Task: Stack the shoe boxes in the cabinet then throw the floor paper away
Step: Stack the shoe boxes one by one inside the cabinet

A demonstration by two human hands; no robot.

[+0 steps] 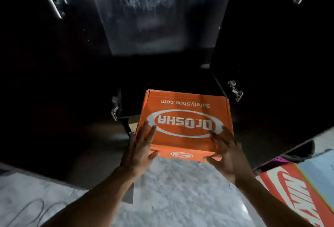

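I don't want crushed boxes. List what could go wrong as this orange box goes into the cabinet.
1. The cabinet interior is nearly black, so what the orange box lands on is hard to judge; it may sit crooked.
2. The left hand and right hand hold only its near corners, so the far end could dip.
3. The open door on the right stands close to the box's corner and could catch it.

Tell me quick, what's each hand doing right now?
Left hand: gripping the near left corner of the orange Dr.Osha shoe box.
Right hand: gripping the same box's near right corner.
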